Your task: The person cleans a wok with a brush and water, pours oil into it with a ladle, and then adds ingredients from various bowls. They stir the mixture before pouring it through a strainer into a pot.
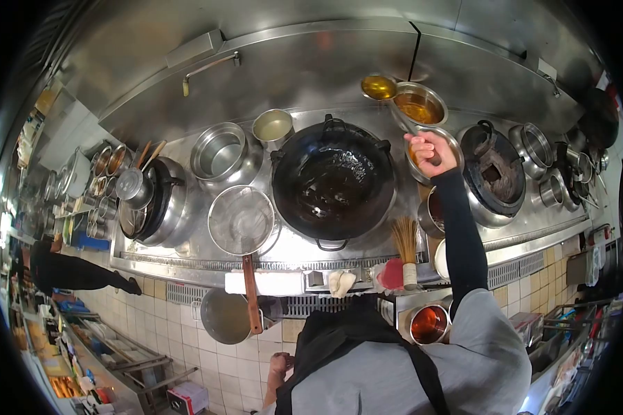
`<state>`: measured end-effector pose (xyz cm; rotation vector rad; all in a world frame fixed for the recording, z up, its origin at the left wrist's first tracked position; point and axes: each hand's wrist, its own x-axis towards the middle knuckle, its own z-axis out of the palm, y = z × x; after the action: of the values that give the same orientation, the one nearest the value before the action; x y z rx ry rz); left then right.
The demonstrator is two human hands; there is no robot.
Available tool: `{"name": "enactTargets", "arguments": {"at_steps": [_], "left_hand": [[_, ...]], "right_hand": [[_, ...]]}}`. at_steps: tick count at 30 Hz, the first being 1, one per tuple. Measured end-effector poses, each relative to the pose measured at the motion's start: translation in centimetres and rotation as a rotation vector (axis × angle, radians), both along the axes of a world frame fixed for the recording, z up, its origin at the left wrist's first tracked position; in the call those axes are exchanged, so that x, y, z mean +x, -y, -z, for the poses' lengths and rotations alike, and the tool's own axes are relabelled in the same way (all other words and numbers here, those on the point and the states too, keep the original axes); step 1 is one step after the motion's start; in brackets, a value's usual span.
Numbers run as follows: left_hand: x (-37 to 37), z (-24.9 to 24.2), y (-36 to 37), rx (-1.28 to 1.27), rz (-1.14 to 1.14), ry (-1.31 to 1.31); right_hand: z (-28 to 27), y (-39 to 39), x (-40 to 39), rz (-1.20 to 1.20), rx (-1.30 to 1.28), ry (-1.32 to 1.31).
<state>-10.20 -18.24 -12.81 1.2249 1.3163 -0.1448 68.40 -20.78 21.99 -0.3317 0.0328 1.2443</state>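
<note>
Gripping ladle (378, 87); right fingers (424, 146) around handle (403, 120).

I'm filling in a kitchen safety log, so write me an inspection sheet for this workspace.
Surface: steel counter, crowded with pots.
Job's things: ladle holding yellow liquid, beside pot of amber liquid; black wok, glistening inside.
Clutter: strainer, handle overhanging front edge; brush near that edge.
Right hand: grips ladle.
Left hand: low, beside apron; grip unclear.
Cables: nothing seen.
Surroundings: tiled floor; another person's leg, far left.
</note>
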Motion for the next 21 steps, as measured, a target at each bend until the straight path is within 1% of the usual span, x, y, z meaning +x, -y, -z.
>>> {"name": "enactTargets", "arguments": {"at_steps": [1,3,4,7,9,11,12,13,15,16,17,18,19,20,21], "left_hand": [[0.4,-0.7,-0.5,-0.065,-0.123,0.020],[0.5,-0.5,-1.5,-0.267,-0.445,0.043],[1.0,-1.9,-1.6,-0.245,-0.457,0.023],[-0.5,-0.1,-2.1,-0.315,-0.554,0.057],[-1.4,0.6,-2.0,-0.346,-0.528,0.076],[-2.0,0.8,-1.5,-0.330,-0.469,0.048],[-1.5,-0.4,-1.0,-0.299,-0.424,0.010],[-1.2,-1.1,-0.7,-0.268,-0.378,-0.027],[-2.6,-0.4,0.4,-0.103,-0.048,-0.029],[-2.8,-0.4,0.6,-0.079,0.020,-0.025],[-3.1,-0.3,0.8,-0.054,0.087,-0.021],[-3.5,-0.8,1.2,-0.089,0.057,-0.012],[-3.4,-1.0,1.2,-0.097,0.078,-0.012],[-3.3,-1.3,1.3,-0.104,0.100,-0.013],[-3.0,-1.5,1.1,-0.083,0.176,-0.022]], "right_hand": [[0.1,-0.4,-1.6,-0.016,0.029,-0.048],[0.2,-1.2,-5.1,-0.063,0.083,-0.123],[0.4,-1.6,-6.7,-0.095,0.101,-0.182],[1.3,-2.5,-11.6,-0.183,0.193,-0.402],[2.1,-2.8,-13.9,-0.215,0.177,-0.525],[3.0,-3.1,-15.4,-0.245,0.051,-0.467],[3.2,-3.0,-16.1,-0.238,-0.063,-0.393],[3.0,-2.8,-16.8,-0.285,-0.193,-0.283],[4.3,-2.3,-17.7,-0.403,-0.284,0.002],[3.2,-1.8,-18.6,-0.361,-0.462,0.270],[2.4,-1.1,-19.0,-0.366,-0.564,0.478],[1.7,-0.1,-19.1,-0.369,-0.664,0.685],[1.3,0.9,-18.7,-0.370,-0.762,0.893],[1.1,2.2,-17.6,-0.413,-0.785,1.103],[1.5,3.3,-16.4,-0.275,-0.788,1.326]]}}
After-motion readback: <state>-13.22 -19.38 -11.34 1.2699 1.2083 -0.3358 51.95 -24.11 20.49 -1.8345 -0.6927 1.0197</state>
